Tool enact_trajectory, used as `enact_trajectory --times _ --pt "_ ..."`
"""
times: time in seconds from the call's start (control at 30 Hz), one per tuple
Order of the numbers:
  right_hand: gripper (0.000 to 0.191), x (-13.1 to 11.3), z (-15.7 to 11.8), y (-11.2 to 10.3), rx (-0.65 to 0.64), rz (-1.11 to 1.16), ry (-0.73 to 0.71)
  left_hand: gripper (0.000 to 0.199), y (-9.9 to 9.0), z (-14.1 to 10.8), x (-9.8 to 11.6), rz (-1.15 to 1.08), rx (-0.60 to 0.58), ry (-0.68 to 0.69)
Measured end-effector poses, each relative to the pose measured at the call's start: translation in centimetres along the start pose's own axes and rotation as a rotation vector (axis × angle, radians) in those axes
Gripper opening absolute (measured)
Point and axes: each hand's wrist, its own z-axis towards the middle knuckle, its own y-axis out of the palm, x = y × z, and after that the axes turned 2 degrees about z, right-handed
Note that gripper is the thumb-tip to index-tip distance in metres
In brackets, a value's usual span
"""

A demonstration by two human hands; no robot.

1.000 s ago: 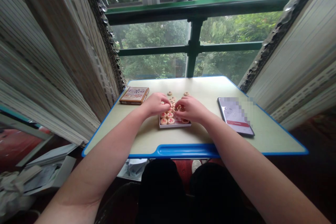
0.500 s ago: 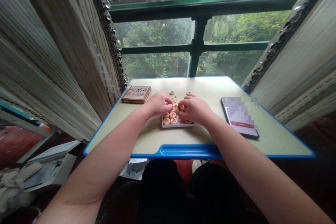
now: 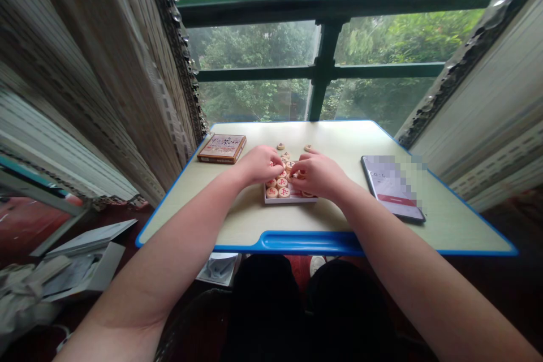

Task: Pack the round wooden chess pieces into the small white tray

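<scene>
A shallow white box (image 3: pixel 291 200) on the table holds several round wooden Chinese chess pieces (image 3: pixel 284 192) with red characters, packed in rows on its left side. My left hand (image 3: pixel 263 164) bends over the box's left part, its fingers closed on a Chinese chess piece that they mostly cover. Over the right part is my right hand (image 3: pixel 319 174), thumb and fingers curled together on another piece. Its palm hides much of that side. Beyond the box, two loose pieces lie on the table: one at the left (image 3: pixel 280 146), another at the right (image 3: pixel 307 148).
A decorated box lid (image 3: pixel 223 148) lies at the table's back left. To the right is a phone or tablet (image 3: pixel 392 189), partly blurred out. Blue edging with a groove (image 3: pixel 309 242) runs along the table's (image 3: pixel 186 209) front. Window bars and curtains stand beyond.
The whole view has shifted slightly. Both hands stay over the box with only small finger movements, and the pieces look much the same.
</scene>
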Motion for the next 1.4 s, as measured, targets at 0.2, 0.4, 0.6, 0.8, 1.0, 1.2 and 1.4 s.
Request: enact_trajectory --times 0.2,0.4,0.6,0.8,1.0,1.2,1.4 --pt "0.019 -0.1 0.0 -0.1 -0.015 -0.019 0.003 0.025 -0.1 0.0 0.0 -0.012 0.024 -0.004" --pt "0.017 -0.1 0.0 0.0 -0.028 -0.015 0.009 0.025 0.2 0.0 -0.3 0.014 0.062 0.006" --pt "0.018 0.2 0.1 0.1 -0.014 0.003 -0.004 0.024 -0.1 -0.3 -0.5 0.082 0.093 0.008" --pt "0.019 0.3 0.2 0.2 -0.018 0.016 -0.003 0.025 -0.1 -0.3 -0.8 0.137 0.093 0.020" --pt "0.017 0.5 0.1 0.2 -0.001 0.032 -0.027 0.024 -0.2 -0.3 -0.9 0.140 0.104 0.045" --pt "0.017 1.3 0.3 -0.1 0.138 0.036 0.070 0.024 -0.1 -0.3 -0.7 0.137 0.113 0.030" --pt "0.030 3.3 0.9 0.8 0.259 -0.016 0.284 0.028 0.2 0.0 -0.5 0.117 0.112 -0.047"
